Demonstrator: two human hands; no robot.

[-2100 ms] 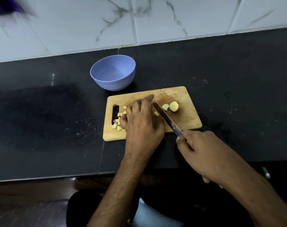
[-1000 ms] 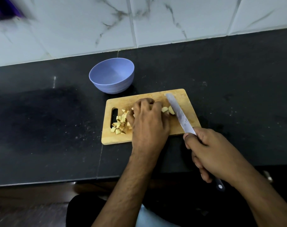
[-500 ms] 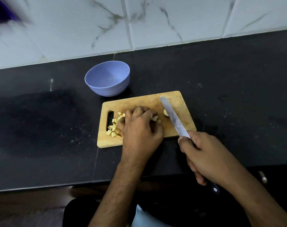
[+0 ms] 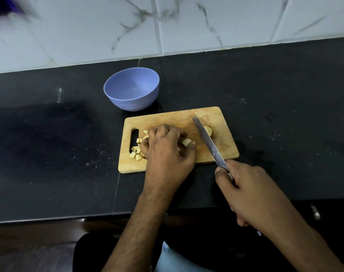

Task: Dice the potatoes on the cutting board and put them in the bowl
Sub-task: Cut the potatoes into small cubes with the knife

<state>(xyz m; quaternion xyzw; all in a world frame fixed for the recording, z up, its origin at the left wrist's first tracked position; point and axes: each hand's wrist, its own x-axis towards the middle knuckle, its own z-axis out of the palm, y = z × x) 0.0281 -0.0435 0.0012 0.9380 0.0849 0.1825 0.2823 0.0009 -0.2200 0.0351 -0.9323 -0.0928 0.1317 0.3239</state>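
Note:
A wooden cutting board lies on the black counter. Diced potato pieces are heaped at its left end by the handle slot. My left hand lies over the board's middle with fingers curled round potato pieces; one piece shows by my thumb. My right hand grips the handle of a knife, whose blade slants across the board. A larger potato chunk sits just right of the blade. The blue bowl stands behind the board's left end with nothing inside.
The black counter runs wide to both sides, its front edge close to my body. A white marble-tiled wall rises behind it. A small metal object shows below the counter edge at the right.
My left hand has drawn potato pieces leftward toward the heap and curled over them. The knife swung off the pieces to the right and now slants beside the remaining chunk.

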